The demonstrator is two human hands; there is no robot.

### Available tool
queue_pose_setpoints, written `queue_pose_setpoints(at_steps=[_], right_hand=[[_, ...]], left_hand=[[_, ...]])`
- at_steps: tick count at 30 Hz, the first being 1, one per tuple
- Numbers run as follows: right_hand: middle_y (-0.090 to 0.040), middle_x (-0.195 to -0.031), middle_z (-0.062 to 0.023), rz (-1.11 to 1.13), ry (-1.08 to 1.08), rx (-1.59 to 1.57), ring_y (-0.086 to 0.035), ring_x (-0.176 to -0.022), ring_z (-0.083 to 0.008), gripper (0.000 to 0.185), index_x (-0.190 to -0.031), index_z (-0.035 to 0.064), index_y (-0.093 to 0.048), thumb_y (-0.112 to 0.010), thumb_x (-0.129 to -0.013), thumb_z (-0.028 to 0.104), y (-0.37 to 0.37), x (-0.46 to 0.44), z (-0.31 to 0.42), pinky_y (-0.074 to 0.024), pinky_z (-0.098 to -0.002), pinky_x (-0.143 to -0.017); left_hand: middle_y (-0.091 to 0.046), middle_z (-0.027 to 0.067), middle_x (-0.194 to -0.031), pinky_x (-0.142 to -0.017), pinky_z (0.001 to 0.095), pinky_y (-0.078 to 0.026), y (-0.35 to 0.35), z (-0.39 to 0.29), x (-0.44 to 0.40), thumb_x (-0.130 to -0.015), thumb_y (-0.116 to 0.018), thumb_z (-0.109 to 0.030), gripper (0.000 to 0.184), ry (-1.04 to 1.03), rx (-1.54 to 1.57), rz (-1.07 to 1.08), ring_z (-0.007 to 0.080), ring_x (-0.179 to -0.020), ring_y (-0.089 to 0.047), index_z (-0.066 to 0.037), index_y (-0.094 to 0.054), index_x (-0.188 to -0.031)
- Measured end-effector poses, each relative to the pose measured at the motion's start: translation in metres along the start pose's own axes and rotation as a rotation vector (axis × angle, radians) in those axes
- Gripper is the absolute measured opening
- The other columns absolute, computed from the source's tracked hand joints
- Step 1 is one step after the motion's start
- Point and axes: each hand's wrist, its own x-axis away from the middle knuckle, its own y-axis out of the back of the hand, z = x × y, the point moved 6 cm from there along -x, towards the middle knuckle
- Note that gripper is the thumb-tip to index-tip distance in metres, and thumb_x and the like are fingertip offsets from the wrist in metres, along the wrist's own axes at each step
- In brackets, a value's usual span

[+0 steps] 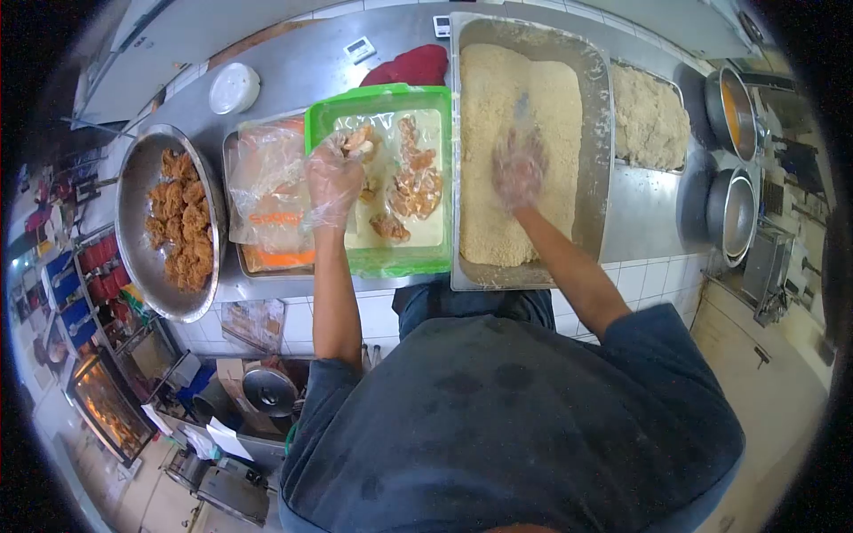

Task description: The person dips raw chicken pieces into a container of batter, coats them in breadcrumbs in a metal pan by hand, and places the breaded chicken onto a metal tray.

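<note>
My left hand (pixel 334 185), in a clear plastic glove, is closed on a piece of battered raw chicken (pixel 360 142) above the left side of a green tub (pixel 382 268). Several more wet chicken pieces (pixel 416 191) lie in the pale liquid inside that tub. To the right, my right hand (pixel 520 169) rests palm down on the flour (pixel 506 235), fingers stretched out and somewhat blurred. A deep metal pan (pixel 593 169) holds this flour and stands against the tub's right side.
At the left, a large steel bowl (pixel 129 240) contains browned fried chicken (pixel 182 222). Plastic bags (pixel 267 182) cover a tray beside it. Behind are a red cloth (pixel 409 67), a small timer (pixel 359 50) and a white lid (pixel 235 88). Rightward stand a crumb-filled tray (pixel 650 120) and metal pots (pixel 733 213).
</note>
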Motion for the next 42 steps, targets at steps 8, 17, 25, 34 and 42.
queue_pose_setpoints(at_steps=[8,17,25,34,42], right_hand=[[-0.028,-0.160,-0.0186,0.136,-0.045,0.116,-0.027,-0.147,-0.0372,0.077,-0.157,0.0182,-0.027,-0.037,-0.096,0.063,0.028,0.032,0.018,-0.0149,-0.0520,-0.120],[-0.031,-0.158,-0.0152,0.118,0.112,0.038,-0.030,-0.145,-0.0338,0.080,-0.158,0.0158,-0.024,-0.042,-0.094,0.061,0.023,0.060,-0.013,-0.0150,-0.0514,-0.121],[-0.045,-0.149,-0.0172,-0.031,0.012,-0.180,-0.037,-0.140,-0.0349,0.075,-0.158,0.0166,-0.024,-0.044,-0.096,0.055,0.004,0.025,-0.028,-0.0193,-0.0534,-0.118],[-0.049,-0.145,-0.0198,0.054,-0.081,-0.049,-0.044,-0.135,-0.0361,0.066,-0.152,0.0205,-0.040,-0.038,-0.098,0.058,-0.002,-0.014,0.003,-0.0271,-0.0530,-0.112],[-0.053,-0.142,-0.0193,0.099,-0.100,-0.299,-0.046,-0.134,-0.0345,0.067,-0.148,0.0126,-0.044,-0.040,-0.098,0.057,-0.037,0.002,-0.031,-0.0348,-0.0506,-0.110]], left_hand=[[-0.070,0.0218,-0.078,-0.063,0.0414,-0.053,-0.002,-0.003,0.031,-0.077,-0.079,-0.019,0.026,0.025,0.042,0.017,0.0306,-0.067,-0.069,0.001,-0.073,-0.094],[-0.071,0.0226,-0.081,-0.066,0.0428,-0.054,0.014,0.004,0.043,-0.077,-0.073,-0.011,0.022,0.056,0.081,-0.016,0.0357,-0.074,-0.070,0.001,-0.073,-0.096],[-0.072,0.0231,-0.089,-0.070,0.0430,-0.055,0.011,0.010,0.044,-0.081,-0.068,-0.012,0.024,0.081,0.000,0.020,0.0366,-0.079,-0.071,-0.002,-0.072,-0.102],[-0.073,0.0178,-0.087,-0.073,0.0407,-0.055,0.008,0.013,0.054,-0.079,-0.074,-0.015,0.026,0.099,0.077,0.034,0.0312,-0.080,-0.072,-0.005,-0.074,-0.103],[-0.073,0.0188,-0.086,-0.072,0.0419,-0.054,0.029,-0.012,0.051,-0.077,-0.077,-0.022,0.028,0.035,-0.037,0.012,0.0328,-0.079,-0.071,-0.005,-0.074,-0.099]])
